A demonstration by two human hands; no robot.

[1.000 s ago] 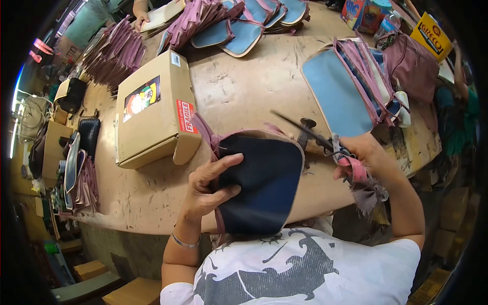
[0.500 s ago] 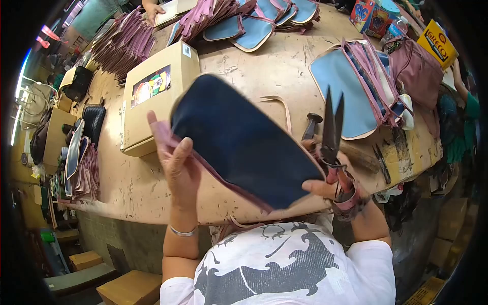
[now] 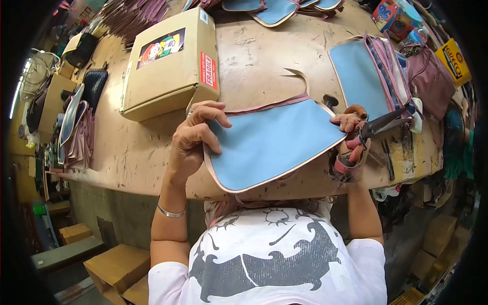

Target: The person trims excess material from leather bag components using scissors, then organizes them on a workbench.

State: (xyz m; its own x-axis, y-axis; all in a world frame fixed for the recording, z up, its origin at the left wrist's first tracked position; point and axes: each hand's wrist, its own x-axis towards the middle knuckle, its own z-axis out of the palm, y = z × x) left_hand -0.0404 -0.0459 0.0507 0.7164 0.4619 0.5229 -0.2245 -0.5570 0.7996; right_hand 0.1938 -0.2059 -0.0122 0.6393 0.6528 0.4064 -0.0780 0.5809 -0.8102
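A light blue panel [image 3: 274, 142] with pale edging and a mauve strip along its far side is held above the table's near edge. My left hand [image 3: 195, 137] grips its left end, fingers over the blue face. At the right end, my right hand [image 3: 351, 132] pinches the corner and also holds dark scissors [image 3: 381, 124], whose wrapped handles are around its fingers. The blades point right, slightly apart. Just beyond the panel's right corner a dark-headed tool [image 3: 330, 101] shows, partly hidden.
A cardboard box [image 3: 168, 61] stands behind my left hand. Blue and mauve panels [image 3: 358, 76] are stacked at the right, near a mauve bag [image 3: 431, 81]. More panels [image 3: 274, 12] lie at the back. A slim dark tool [image 3: 388, 160] rests at the right edge.
The panel has flipped from its dark side to its light blue side and sits lower. The scissors swung from pointing up to pointing right. My left hand now closes over the panel's end.
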